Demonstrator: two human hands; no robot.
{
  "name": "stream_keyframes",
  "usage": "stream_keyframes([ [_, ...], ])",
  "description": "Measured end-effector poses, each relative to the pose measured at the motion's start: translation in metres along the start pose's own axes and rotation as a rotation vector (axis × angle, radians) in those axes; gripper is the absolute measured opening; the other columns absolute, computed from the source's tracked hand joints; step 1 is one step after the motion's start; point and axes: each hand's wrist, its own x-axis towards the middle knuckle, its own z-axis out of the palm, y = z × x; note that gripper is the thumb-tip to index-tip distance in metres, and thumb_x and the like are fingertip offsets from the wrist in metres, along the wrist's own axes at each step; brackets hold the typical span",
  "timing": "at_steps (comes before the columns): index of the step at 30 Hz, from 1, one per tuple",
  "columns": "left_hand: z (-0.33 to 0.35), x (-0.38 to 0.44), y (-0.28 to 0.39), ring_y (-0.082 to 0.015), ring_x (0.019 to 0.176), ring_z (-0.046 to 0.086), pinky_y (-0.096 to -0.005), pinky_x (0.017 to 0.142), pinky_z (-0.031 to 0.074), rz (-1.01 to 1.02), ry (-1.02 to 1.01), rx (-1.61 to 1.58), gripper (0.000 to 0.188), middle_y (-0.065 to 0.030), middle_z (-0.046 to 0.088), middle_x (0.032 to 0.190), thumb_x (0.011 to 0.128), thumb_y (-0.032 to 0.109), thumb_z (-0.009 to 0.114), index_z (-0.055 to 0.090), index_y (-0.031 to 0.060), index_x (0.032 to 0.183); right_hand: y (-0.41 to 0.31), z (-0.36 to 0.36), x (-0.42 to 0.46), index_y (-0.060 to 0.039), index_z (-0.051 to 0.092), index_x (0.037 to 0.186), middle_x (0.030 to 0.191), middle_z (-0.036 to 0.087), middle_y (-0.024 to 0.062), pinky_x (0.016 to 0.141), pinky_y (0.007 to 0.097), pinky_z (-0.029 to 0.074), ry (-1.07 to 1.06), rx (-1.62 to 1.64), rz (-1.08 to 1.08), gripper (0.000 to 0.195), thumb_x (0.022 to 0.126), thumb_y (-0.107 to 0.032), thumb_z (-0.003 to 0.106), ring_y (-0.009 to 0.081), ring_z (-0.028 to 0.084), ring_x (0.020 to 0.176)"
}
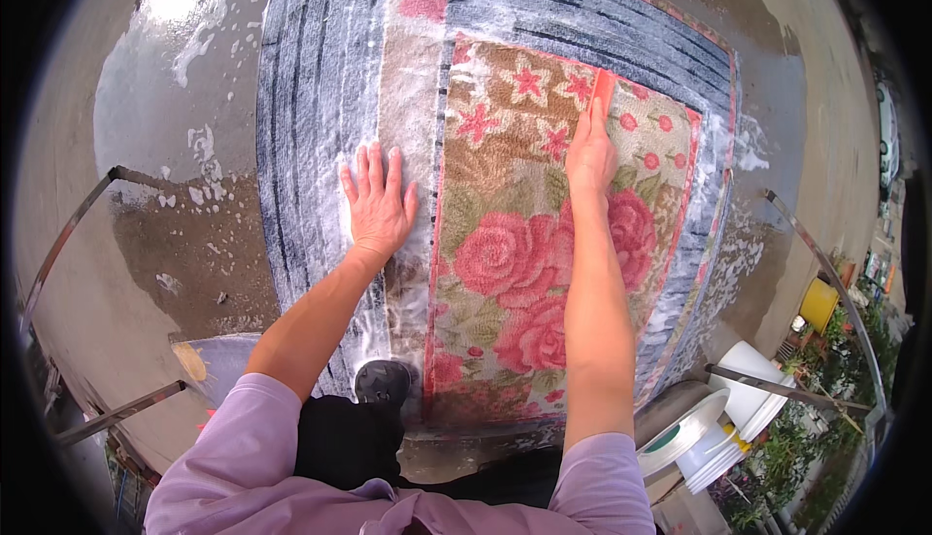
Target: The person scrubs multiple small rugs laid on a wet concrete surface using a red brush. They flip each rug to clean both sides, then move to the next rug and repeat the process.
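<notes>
Before me a wet floral rug [502, 258] lies flat, with pink roses, small star flowers and a blue-grey striped border. White suds cover much of the border. My right hand [591, 156] grips a red scraper-like tool [603, 89] by its near part, and the tool rests on the rug beside the star flowers near the far edge of the floral panel. Palm down, my left hand [380, 200] presses on the sudsy pale band left of that panel, fingers apart and holding nothing. One dark shoe [382, 382] stands on the rug's near edge.
Wet concrete [189, 244] with foam patches surrounds the rug. White buckets [750, 382] lie at the lower right beside green plants [786, 440], and a yellow pot [819, 305] sits beyond them. A grey cloth or mat [218, 364] lies at the lower left.
</notes>
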Motion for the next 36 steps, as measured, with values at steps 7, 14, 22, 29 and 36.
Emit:
stream_keyframes([
  [7, 0.002, -0.006, -0.008, -0.039, 0.143, 0.019, -0.0582, 0.115, 0.009, -0.011, 0.037, 0.011, 0.059, -0.0219, 0.027, 0.151, 0.094, 0.035, 0.049, 0.036, 0.0058, 0.144, -0.087, 0.016, -0.141, -0.025, 0.038, 0.145, 0.071, 0.055, 0.0141, 0.047, 0.0398, 0.053, -0.359, -0.08, -0.526, 0.055, 0.093, -0.022, 0.055, 0.0286, 0.064, 0.055],
  [14, 0.002, -0.003, -0.006, -0.0392, 0.141, 0.023, -0.0597, 0.113, 0.012, 0.007, 0.064, 0.016, 0.059, -0.0214, 0.03, 0.15, 0.093, 0.037, 0.051, 0.039, 0.007, 0.143, -0.038, -0.02, -0.074, -0.0332, 0.049, 0.137, 0.068, 0.054, 0.0105, 0.042, 0.0379, 0.051, -0.24, -0.225, -0.625, 0.046, 0.092, -0.03, 0.06, 0.0257, 0.063, 0.053],
  [22, 0.007, -0.005, -0.011, -0.0386, 0.142, 0.02, -0.0577, 0.114, 0.01, -0.014, 0.051, 0.034, 0.059, -0.0211, 0.027, 0.151, 0.094, 0.035, 0.051, 0.037, 0.0062, 0.143, -0.046, 0.002, -0.155, -0.0339, 0.042, 0.142, 0.066, 0.052, 0.0107, 0.043, 0.0406, 0.052, -0.405, -0.076, -0.728, 0.052, 0.093, -0.028, 0.058, 0.0262, 0.062, 0.049],
  [29, 0.007, -0.003, -0.001, -0.0385, 0.143, 0.019, -0.0584, 0.114, 0.01, 0.02, 0.053, 0.019, 0.059, -0.0209, 0.026, 0.152, 0.094, 0.035, 0.05, 0.036, 0.0064, 0.144, -0.068, 0.011, -0.043, -0.0386, 0.047, 0.137, 0.072, 0.058, 0.0123, 0.049, 0.0434, 0.053, -0.226, -0.087, -0.57, 0.043, 0.095, -0.038, 0.054, 0.0312, 0.061, 0.053],
  [36, 0.005, -0.006, -0.011, -0.0384, 0.144, 0.018, -0.0584, 0.114, 0.01, 0.001, 0.06, 0.027, 0.059, -0.0199, 0.025, 0.153, 0.094, 0.034, 0.05, 0.035, 0.0074, 0.145, 0.042, -0.026, 0.008, -0.0361, 0.044, 0.139, 0.078, 0.068, 0.0172, 0.061, 0.0502, 0.049, -0.175, -0.148, -0.031, 0.04, 0.1, -0.044, 0.041, 0.0382, 0.065, 0.068],
])
